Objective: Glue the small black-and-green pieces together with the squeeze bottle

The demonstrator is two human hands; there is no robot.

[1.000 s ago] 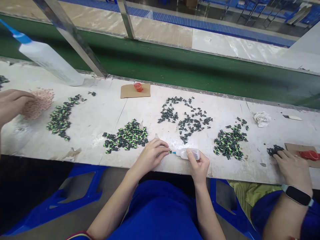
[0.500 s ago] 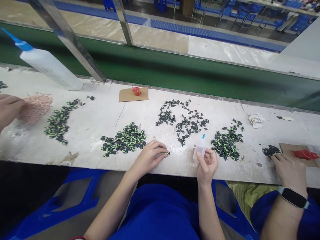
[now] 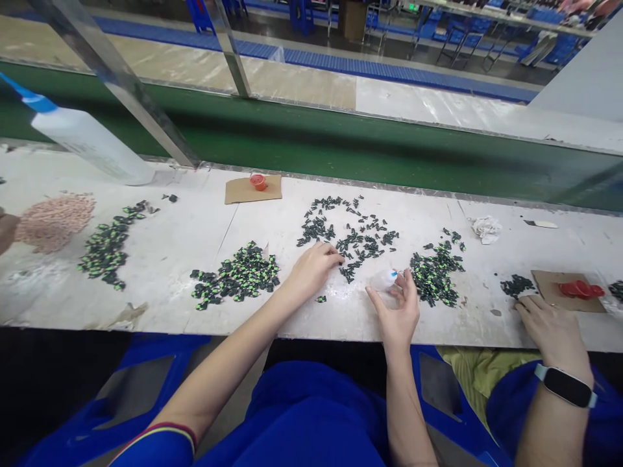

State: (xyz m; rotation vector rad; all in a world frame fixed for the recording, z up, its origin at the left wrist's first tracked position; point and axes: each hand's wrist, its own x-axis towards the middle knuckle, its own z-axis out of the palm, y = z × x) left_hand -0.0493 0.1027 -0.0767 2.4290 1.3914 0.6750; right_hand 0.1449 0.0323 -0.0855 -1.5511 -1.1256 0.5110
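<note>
My left hand (image 3: 317, 267) is stretched to the near edge of a scattered pile of small black parts (image 3: 363, 245). Its fingertips are pinched together among them, and what they hold is too small to make out. In my right hand (image 3: 400, 314) is a small translucent squeeze bottle (image 3: 383, 280) with a blue tip, tilted over with the tip toward the right. A single black-and-green piece (image 3: 321, 299) lies on the white table (image 3: 292, 318) below my left hand. Piles of black-and-green pieces sit left (image 3: 238, 272) and right (image 3: 437, 272) of my hands.
A large white bottle (image 3: 97, 144) leans at the back left, near a metal post (image 3: 121, 84). Pink bits (image 3: 58, 220) lie left. A red cup (image 3: 258, 182) stands on cardboard (image 3: 233, 192). Co-workers' hands show at far left (image 3: 6, 230) and right (image 3: 552, 327).
My left hand has moved up and right to the black parts, leaving the black-and-green piece on the table. My right hand has tipped the upright bottle over.
</note>
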